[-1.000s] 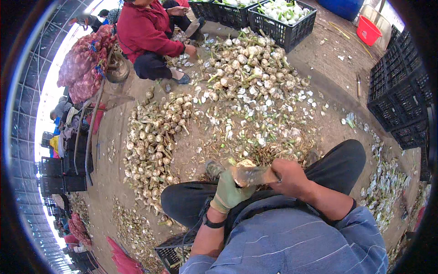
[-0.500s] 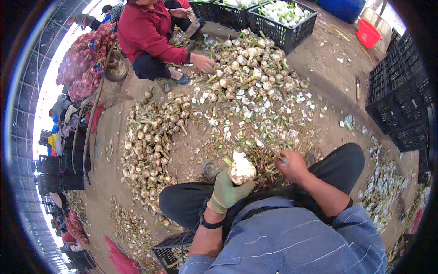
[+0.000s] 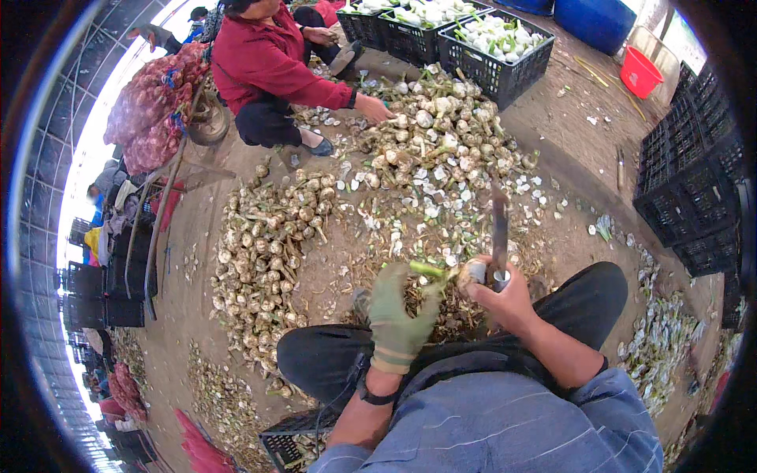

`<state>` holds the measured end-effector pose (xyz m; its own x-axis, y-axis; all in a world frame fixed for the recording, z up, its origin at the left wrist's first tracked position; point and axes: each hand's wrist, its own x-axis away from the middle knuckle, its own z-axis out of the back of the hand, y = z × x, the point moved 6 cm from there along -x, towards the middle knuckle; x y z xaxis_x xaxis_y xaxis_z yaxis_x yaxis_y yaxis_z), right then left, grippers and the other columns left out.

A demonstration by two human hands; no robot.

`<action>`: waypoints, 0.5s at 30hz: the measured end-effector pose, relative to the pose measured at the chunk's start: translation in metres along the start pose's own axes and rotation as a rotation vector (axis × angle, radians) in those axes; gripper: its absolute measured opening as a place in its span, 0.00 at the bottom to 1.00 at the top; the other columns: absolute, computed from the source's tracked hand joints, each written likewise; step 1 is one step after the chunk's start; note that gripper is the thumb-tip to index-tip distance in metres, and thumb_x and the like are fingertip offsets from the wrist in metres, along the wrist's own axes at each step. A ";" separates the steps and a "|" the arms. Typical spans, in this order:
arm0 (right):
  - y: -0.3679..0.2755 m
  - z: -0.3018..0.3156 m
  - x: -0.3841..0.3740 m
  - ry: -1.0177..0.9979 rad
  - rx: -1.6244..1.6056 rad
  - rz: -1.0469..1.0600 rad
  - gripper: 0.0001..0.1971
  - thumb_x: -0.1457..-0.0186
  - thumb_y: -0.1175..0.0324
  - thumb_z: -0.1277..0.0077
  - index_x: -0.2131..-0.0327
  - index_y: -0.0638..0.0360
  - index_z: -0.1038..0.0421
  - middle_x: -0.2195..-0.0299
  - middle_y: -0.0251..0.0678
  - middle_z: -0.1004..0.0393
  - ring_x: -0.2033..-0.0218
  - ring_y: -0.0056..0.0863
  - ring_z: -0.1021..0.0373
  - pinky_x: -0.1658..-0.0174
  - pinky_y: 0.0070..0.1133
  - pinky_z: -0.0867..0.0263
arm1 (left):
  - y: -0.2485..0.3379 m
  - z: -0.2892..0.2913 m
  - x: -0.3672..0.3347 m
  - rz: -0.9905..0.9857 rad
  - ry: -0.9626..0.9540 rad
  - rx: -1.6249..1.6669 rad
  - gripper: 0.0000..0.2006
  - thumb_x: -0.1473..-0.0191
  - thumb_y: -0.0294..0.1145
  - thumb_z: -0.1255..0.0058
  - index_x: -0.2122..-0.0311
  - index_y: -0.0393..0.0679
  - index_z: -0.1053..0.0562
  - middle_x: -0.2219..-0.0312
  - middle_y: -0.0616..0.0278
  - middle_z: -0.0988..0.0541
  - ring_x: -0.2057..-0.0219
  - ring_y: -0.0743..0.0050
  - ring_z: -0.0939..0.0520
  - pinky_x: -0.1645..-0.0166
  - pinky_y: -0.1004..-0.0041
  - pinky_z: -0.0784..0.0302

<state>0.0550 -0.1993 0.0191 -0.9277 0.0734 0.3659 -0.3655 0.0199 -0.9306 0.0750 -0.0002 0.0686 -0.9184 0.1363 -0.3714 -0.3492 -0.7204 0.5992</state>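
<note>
My right hand [image 3: 511,298] is closed round a knife [image 3: 500,229], its dark blade pointing up and away from me. At that hand's fingertips is a garlic bulb [image 3: 472,273], with a green stem [image 3: 426,269] reaching left toward the other hand. My left hand [image 3: 404,319], in a pale green glove, is slightly blurred; its thumb and fingers stand apart beside the stem, with nothing seen between them. Below both hands lies a litter of stalks and peelings, partly hidden by my hands and legs.
Untrimmed garlic piles lie ahead [image 3: 441,118] and to the left [image 3: 264,244]. A person in a red jacket [image 3: 256,59] reaches into the far pile. Black crates [image 3: 497,71] of white garlic stand behind; stacked crates [image 3: 686,165] rise at right, near a red bucket [image 3: 640,72].
The garlic bulb has passed from my left hand to my right fingertips. My left hand has opened. The knife has swung from pointing left to upright.
</note>
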 end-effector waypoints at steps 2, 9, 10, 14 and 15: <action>-0.003 -0.006 0.001 -0.055 0.040 0.158 0.28 0.54 0.71 0.37 0.49 0.61 0.36 0.61 0.31 0.27 0.60 0.18 0.30 0.55 0.20 0.33 | -0.040 -0.024 0.017 0.450 -0.183 0.621 0.20 0.44 0.40 0.47 0.52 0.36 0.29 0.60 0.55 0.23 0.59 0.64 0.23 0.53 0.68 0.27; -0.023 -0.039 0.023 -0.192 0.327 0.577 0.16 0.56 0.66 0.34 0.65 0.64 0.28 0.56 0.43 0.28 0.56 0.39 0.29 0.54 0.28 0.32 | -0.049 -0.064 0.033 0.904 -0.252 1.276 0.17 0.41 0.38 0.51 0.54 0.35 0.28 0.64 0.62 0.22 0.65 0.74 0.21 0.61 0.73 0.25; -0.025 -0.036 0.022 -0.208 0.296 0.560 0.14 0.54 0.66 0.36 0.67 0.64 0.27 0.57 0.43 0.27 0.57 0.40 0.28 0.55 0.28 0.32 | -0.047 -0.061 0.031 0.844 -0.274 1.218 0.16 0.42 0.37 0.51 0.54 0.35 0.28 0.65 0.62 0.22 0.65 0.74 0.21 0.61 0.73 0.25; -0.007 -0.018 0.002 -0.159 0.401 0.401 0.08 0.50 0.69 0.49 0.72 0.65 0.27 0.70 0.47 0.26 0.66 0.45 0.29 0.62 0.32 0.33 | -0.042 -0.050 0.025 0.459 -0.344 0.628 0.12 0.43 0.36 0.48 0.60 0.37 0.26 0.71 0.60 0.22 0.71 0.71 0.22 0.66 0.71 0.28; -0.008 -0.018 0.000 -0.172 0.455 0.409 0.08 0.50 0.68 0.49 0.72 0.65 0.28 0.71 0.47 0.27 0.66 0.46 0.29 0.63 0.33 0.33 | -0.038 -0.047 0.024 0.348 -0.337 0.492 0.12 0.43 0.37 0.47 0.61 0.38 0.25 0.72 0.59 0.22 0.72 0.69 0.23 0.67 0.71 0.28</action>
<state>0.0588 -0.1812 0.0263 -0.9842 -0.1765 0.0130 0.0604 -0.4042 -0.9127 0.0752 -0.0021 0.0038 -0.9724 0.2138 0.0939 0.0060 -0.3792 0.9253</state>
